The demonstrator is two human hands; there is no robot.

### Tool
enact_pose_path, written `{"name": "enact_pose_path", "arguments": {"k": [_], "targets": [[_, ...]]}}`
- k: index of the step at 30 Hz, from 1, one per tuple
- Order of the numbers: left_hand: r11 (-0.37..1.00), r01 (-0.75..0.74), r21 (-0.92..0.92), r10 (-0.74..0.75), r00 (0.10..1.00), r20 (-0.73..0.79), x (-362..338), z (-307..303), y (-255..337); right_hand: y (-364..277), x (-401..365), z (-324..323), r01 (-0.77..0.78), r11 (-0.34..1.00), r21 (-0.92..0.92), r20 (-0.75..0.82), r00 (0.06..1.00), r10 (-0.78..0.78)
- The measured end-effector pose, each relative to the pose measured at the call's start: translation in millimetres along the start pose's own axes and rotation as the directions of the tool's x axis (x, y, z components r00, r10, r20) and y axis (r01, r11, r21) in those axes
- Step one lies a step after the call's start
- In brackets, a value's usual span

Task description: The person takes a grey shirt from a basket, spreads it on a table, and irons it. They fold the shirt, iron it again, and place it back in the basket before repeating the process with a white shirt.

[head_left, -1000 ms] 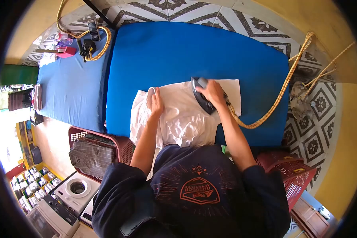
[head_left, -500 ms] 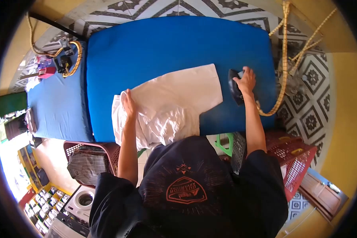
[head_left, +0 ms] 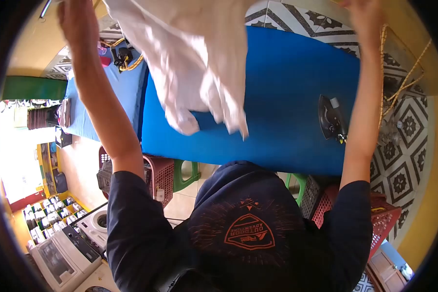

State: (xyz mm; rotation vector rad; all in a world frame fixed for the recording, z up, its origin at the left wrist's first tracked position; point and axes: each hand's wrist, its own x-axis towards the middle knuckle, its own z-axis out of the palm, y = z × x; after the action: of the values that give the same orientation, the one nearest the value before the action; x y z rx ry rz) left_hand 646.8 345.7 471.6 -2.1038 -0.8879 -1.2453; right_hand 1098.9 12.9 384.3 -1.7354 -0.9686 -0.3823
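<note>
A white cloth garment [head_left: 194, 53], wrinkled and blurred by motion, hangs in the air over the blue padded table [head_left: 292, 92]. Its upper part is cut off by the top of the view. My left hand [head_left: 78, 22] is raised at the upper left, beside the garment; my right hand [head_left: 367, 19] is raised at the upper right. Both hands are smeared by motion and their fingertips run out of view, so their grip on the cloth cannot be made out. A black iron [head_left: 330, 119] rests on the right part of the table, near my right forearm.
A lighter blue padded surface [head_left: 90, 109] adjoins on the left, with a black device [head_left: 123, 56] on it. Yellow-wrapped cords [head_left: 382, 73] hang at the right. Red plastic baskets [head_left: 161, 177] and green stools [head_left: 186, 175] stand below the table edge. Washing machines [head_left: 58, 258] are at lower left.
My right hand has let go of the iron, which stays on the table. The garment has gone from lying flat to hanging in the air, and both hands have risen.
</note>
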Motion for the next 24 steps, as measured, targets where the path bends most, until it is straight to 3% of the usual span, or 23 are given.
{"name": "enact_pose_path", "arguments": {"k": [1, 2, 3, 5, 6, 7, 8, 9, 10, 13, 15, 16, 17, 18, 19, 20, 21, 23, 24], "targets": [[0.985, -0.114, 0.131, 0.122, 0.991, -0.051, -2.1, -25.1, -0.6, -28.8, 5.7, -23.4, 0.063, 0.993, 0.101, -0.038, 0.998, -0.059], [0.778, 0.034, -0.628, -0.083, 0.995, -0.048, -10.0, -38.3, 23.3, -57.2, -2.9, -49.5, 0.129, 0.973, 0.193, -0.083, 0.99, -0.115], [0.064, 0.115, -0.991, -0.217, 0.971, 0.098, -24.3, -44.9, 48.0, -75.1, -25.2, -62.7, 0.104, 0.99, 0.098, -0.074, 0.993, -0.097], [-0.147, 0.386, -0.911, -0.336, 0.847, 0.413, -114.3, -26.8, 37.1, -70.7, -82.1, -74.8, 0.032, 0.997, -0.063, -0.063, 0.997, -0.036], [-0.015, 0.42, -0.907, -0.367, 0.842, 0.396, -156.4, -22.5, 60.5, -63.5, -116.5, -70.6, 0.016, 0.999, 0.033, -0.05, 0.999, -0.015], [0.135, 0.717, -0.684, -0.313, 0.686, 0.657, -192.5, -34.6, 74.1, -43.8, -151.5, -73.9, 0.114, 0.972, -0.206, 0.045, 0.993, -0.107], [0.18, 0.797, -0.576, -0.256, 0.603, 0.755, -246.0, -23.3, 76.3, -35.2, -186.4, -69.5, 0.145, 0.961, -0.234, 0.103, 0.987, -0.123], [0.21, 0.85, -0.484, -0.138, 0.516, 0.846, -303.0, -16.7, 77.2, -25.7, -226.0, -64.5, 0.018, 0.966, -0.257, 0.134, 0.991, 0.017], [0.117, 0.905, -0.409, -0.158, 0.424, 0.892, -340.6, -22.9, 102.6, 1.4, -268.8, -60.9, -0.038, 0.966, -0.256, 0.173, 0.981, 0.084], [0.059, 0.994, -0.087, -0.116, 0.093, 0.989, -465.0, -35.2, 131.3, 64.0, -385.5, -64.3, -0.214, 0.933, -0.289, 0.376, 0.871, 0.316], [0.065, 0.998, 0.019, -0.098, -0.013, 0.995, -496.4, -51.6, 145.0, 70.4, -410.5, -73.6, -0.173, 0.884, -0.433, 0.517, 0.756, 0.401], [-0.062, 0.995, 0.082, -0.105, -0.088, 0.991, -515.4, -47.9, 143.8, 82.1, -404.4, -79.9, -0.162, 0.883, -0.44, 0.443, 0.817, 0.37], [-0.066, 0.994, 0.088, -0.099, -0.095, 0.991, -510.8, -46.0, 150.2, 93.2, -385.2, -86.1, -0.126, 0.859, -0.496, 0.32, 0.894, 0.315], [-0.239, 0.969, 0.057, -0.119, -0.087, 0.989, -498.2, -44.1, 155.2, 104.8, -363.6, -93.8, -0.073, 0.804, -0.59, 0.211, 0.947, 0.241], [-0.401, 0.916, 0.02, -0.143, -0.085, 0.986, -486.9, -46.0, 157.2, 114.7, -343.9, -98.5, -0.087, 0.693, -0.716, 0.137, 0.956, 0.261], [-0.311, 0.95, -0.018, -0.18, -0.04, 0.983, -478.5, -48.9, 156.9, 161.0, -343.6, -104.6, -0.096, 0.694, -0.713, 0.15, 0.947, 0.284], [-0.311, 0.95, -0.02, -0.182, -0.04, 0.982, -478.9, -50.9, 156.7, 174.6, -333.5, -106.2, -0.357, 0.66, -0.661, 0.172, 0.784, 0.597], [-0.277, 0.954, -0.118, -0.39, 0.0, 0.921, -481.6, -54.9, 149.7, 210.7, -329.2, -102.6, -0.255, 0.598, -0.76, 0.272, 0.711, 0.649], [-0.399, 0.912, -0.095, -0.363, -0.062, 0.93, -491.4, -60.8, 143.6, 208.1, -325.6, -101.7, -0.257, 0.599, -0.758, 0.273, 0.71, 0.649]]}}
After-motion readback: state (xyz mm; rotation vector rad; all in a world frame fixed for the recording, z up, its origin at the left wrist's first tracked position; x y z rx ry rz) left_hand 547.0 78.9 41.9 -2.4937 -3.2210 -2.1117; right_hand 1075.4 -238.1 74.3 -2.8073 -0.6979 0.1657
